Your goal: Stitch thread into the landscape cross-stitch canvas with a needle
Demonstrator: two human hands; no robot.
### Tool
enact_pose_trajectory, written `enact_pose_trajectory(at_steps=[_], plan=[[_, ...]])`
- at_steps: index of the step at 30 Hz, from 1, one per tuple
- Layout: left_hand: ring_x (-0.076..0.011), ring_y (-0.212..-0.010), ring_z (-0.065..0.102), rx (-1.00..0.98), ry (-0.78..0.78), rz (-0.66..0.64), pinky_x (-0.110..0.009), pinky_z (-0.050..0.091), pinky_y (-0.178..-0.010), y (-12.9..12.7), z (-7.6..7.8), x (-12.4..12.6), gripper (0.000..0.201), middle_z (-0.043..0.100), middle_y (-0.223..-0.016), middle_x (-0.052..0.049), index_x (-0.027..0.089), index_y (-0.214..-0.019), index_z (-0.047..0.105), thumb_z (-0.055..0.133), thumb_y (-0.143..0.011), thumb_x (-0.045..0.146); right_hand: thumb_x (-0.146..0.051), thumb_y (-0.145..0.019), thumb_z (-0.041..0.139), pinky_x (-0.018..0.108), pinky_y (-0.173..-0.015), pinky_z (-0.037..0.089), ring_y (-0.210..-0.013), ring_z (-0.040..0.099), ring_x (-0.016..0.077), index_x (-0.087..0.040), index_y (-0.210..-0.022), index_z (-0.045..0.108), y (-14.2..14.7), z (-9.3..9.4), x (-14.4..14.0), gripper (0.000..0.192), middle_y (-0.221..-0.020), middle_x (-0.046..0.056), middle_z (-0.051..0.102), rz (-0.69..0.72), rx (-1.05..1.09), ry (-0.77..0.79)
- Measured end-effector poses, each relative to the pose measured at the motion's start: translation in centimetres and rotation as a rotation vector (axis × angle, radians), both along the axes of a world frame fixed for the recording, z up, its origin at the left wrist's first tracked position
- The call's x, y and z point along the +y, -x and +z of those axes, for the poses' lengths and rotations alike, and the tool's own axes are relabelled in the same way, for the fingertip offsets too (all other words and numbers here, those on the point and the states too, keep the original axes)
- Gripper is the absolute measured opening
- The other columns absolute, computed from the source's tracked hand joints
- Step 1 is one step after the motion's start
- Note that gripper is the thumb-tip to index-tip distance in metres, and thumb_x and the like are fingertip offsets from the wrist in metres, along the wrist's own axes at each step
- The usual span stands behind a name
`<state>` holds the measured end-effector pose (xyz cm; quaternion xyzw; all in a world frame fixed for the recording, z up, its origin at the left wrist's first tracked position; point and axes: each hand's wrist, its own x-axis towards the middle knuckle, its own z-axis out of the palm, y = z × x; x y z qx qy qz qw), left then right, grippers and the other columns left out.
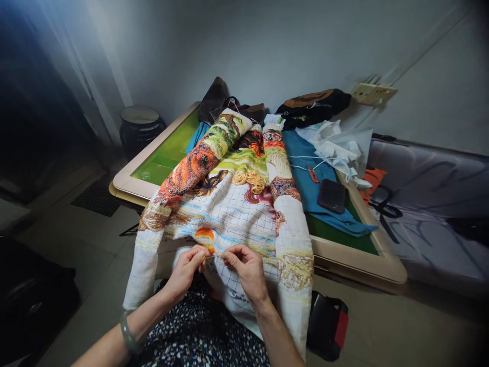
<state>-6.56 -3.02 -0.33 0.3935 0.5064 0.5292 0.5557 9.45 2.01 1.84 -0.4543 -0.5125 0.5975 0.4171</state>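
Left hand [192, 262] and right hand [246, 267] pinch a thin strand [211, 256] above embroidery [233, 204] overhanging the tabletop's [162, 155] near edge; the far-edge bag [313, 108] hides its contents.

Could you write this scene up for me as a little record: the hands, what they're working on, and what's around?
Left hand: fingertips pinched at a thin strand, thread or needle too small to tell
Right hand: fingertips pinched at its other end
Wrist: bracelet on the left
Work: embroidered cloth, both sides rolled, partly bare grid
Near the hands: orange patch
Table, right side: blue cloth, phone
Behind, left: round stool
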Motion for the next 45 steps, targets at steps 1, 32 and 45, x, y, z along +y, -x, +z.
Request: enact_pose_trajectory(at_steps=[1, 32, 45], plan=[[-0.0117, -0.057, 0.041, -0.082, 0.011, 0.014, -0.024, 0.032, -0.056, -0.2, 0.0, 0.1, 0.037, 0.047, -0.06, 0.002, 0.014, -0.08, 0.062, 0.05, -0.084, 0.049, -0.038, -0.069, 0.076, 0.023, -0.054, 0.047, -0.056, 0.056, 0.0129, -0.016, -0.069, 0.065, 0.0, 0.0, 0.0, 0.025, -0.06, 0.001, 0.062, -0.02, 0.007, 0.01], [-0.0095, -0.049, 0.036, -0.05, 0.111, -0.025, -0.024, 0.027, -0.05, -1.2, -0.2, 1.0, 0.032, 0.045, -0.057, 0.004, 0.017, -0.064, 0.05, 0.051, -0.083, 0.043, -0.026, -0.077, 0.067, 0.026, -0.061, 0.045, -0.063, 0.056, 0.015, -0.018, -0.069, 0.066, 0.2, -0.1, 0.2, 0.012, -0.067, 0.002, 0.063, 0.055, -0.171, -0.262], [-0.0059, -0.046, 0.028, -0.202, 0.176, -0.026, -0.021, 0.015, -0.044, -1.6, 0.1, 1.2, 0.036, 0.038, -0.055, 0.007, 0.017, -0.065, 0.046, 0.056, -0.079, 0.049, -0.011, -0.087, 0.051, 0.024, -0.063, 0.042, -0.068, 0.057, 0.0154, -0.019, -0.081, 0.067, -0.1, 0.8, 1.0, 0.018, -0.073, 0.004, 0.062, 0.325, -0.689, -0.75]])
